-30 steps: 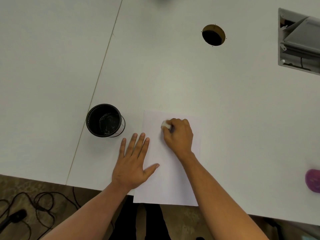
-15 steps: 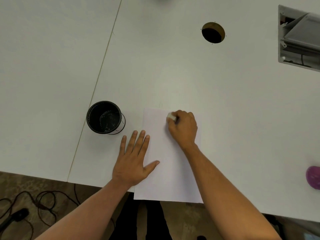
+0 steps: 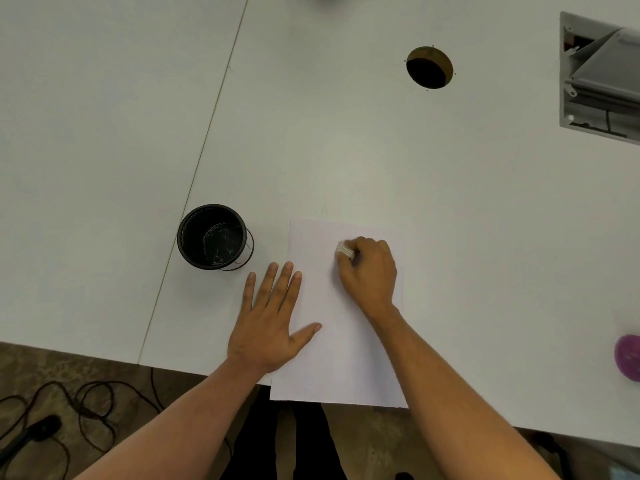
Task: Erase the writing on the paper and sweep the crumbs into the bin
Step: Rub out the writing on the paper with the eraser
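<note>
A white sheet of paper (image 3: 346, 358) lies on the white table, its near edge hanging over the table's front edge. My right hand (image 3: 369, 271) is closed around a small white eraser (image 3: 344, 250) and presses it on the upper part of the sheet. My left hand (image 3: 270, 317) lies flat with spread fingers across the sheet's left edge, holding it down. A small black mesh bin (image 3: 211, 235) stands upright on the table just left of the paper. No writing or crumbs are discernible on the paper.
A round cable hole (image 3: 429, 67) is at the far middle of the table (image 3: 346, 150). A grey open cable box (image 3: 602, 81) sits at the far right, a purple object (image 3: 628, 355) at the right edge. Cables (image 3: 69, 410) lie on the floor below.
My right hand with the eraser moved right and up across the top of the paper, then came back a little to the left. My left hand stayed flat in place.
</note>
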Demonstrator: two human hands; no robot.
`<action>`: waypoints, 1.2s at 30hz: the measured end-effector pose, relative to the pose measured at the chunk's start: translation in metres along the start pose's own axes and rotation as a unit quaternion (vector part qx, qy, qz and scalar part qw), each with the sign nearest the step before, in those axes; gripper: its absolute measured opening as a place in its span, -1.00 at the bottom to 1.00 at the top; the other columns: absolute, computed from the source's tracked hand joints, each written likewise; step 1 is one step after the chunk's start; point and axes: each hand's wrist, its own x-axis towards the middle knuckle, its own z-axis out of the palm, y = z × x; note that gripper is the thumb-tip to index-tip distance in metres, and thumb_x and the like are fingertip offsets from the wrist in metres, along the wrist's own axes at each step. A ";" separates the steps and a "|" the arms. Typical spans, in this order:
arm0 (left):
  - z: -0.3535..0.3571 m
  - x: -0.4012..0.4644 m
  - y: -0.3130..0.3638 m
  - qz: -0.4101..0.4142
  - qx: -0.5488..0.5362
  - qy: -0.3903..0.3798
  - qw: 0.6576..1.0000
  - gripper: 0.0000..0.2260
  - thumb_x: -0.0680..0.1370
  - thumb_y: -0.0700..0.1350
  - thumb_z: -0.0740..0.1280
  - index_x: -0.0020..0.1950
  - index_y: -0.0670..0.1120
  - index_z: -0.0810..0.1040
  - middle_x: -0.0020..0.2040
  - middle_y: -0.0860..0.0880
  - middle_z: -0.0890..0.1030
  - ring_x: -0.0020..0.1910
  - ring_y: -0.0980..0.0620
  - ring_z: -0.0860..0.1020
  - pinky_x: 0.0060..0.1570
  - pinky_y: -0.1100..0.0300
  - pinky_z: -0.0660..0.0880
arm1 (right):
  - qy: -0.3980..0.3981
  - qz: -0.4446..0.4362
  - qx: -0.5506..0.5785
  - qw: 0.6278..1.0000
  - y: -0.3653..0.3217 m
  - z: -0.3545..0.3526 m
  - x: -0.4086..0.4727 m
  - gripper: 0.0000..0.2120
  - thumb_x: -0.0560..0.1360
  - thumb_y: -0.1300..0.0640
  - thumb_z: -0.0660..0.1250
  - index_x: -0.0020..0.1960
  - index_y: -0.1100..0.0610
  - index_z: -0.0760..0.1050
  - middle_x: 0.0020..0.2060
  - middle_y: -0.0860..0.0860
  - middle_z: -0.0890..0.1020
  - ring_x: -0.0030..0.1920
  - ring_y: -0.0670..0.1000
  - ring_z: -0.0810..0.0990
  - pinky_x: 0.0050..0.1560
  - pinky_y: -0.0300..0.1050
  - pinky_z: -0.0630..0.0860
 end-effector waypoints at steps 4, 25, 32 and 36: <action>0.002 0.000 -0.001 0.002 -0.010 0.003 1.000 -0.21 0.59 0.38 0.02 0.62 -0.14 0.08 0.64 -0.13 0.07 0.62 -0.15 0.01 0.54 -0.29 0.01 | 0.013 0.012 0.025 1.000 -0.002 0.005 -0.019 -0.98 0.47 0.18 0.38 -0.13 0.13 0.57 -0.28 0.00 0.61 -0.21 0.01 0.49 -0.30 -0.19 0.32; 0.001 -0.002 -0.002 0.007 -0.010 -0.007 1.000 -0.23 0.60 0.37 -0.06 0.62 -0.14 0.06 0.64 -0.15 0.06 0.62 -0.17 0.00 0.52 -0.31 0.04 | -0.061 -0.028 0.046 0.997 -0.005 0.015 -0.086 -0.89 0.41 0.18 0.45 -0.07 0.14 0.60 -0.24 -0.01 0.62 -0.18 -0.04 0.50 -0.25 -0.33 0.36; 0.001 -0.001 0.000 0.004 -0.005 0.004 1.000 -0.20 0.59 0.39 0.02 0.62 -0.15 0.05 0.64 -0.13 0.04 0.62 -0.15 -0.02 0.54 -0.29 0.00 | 0.029 0.060 0.059 0.996 0.004 0.011 -0.050 -0.93 0.43 0.17 0.43 -0.11 0.14 0.58 -0.27 -0.04 0.61 -0.22 -0.06 0.47 -0.28 -0.24 0.31; 0.001 -0.001 -0.001 0.007 -0.008 -0.006 1.000 -0.26 0.62 0.31 -0.05 0.62 -0.19 0.02 0.64 -0.16 0.02 0.63 -0.15 -0.03 0.55 -0.28 -0.03 | -0.055 -0.010 0.062 0.996 -0.012 0.020 -0.083 -0.88 0.45 0.13 0.41 -0.03 0.12 0.60 -0.22 -0.04 0.62 -0.17 -0.09 0.46 -0.23 -0.37 0.32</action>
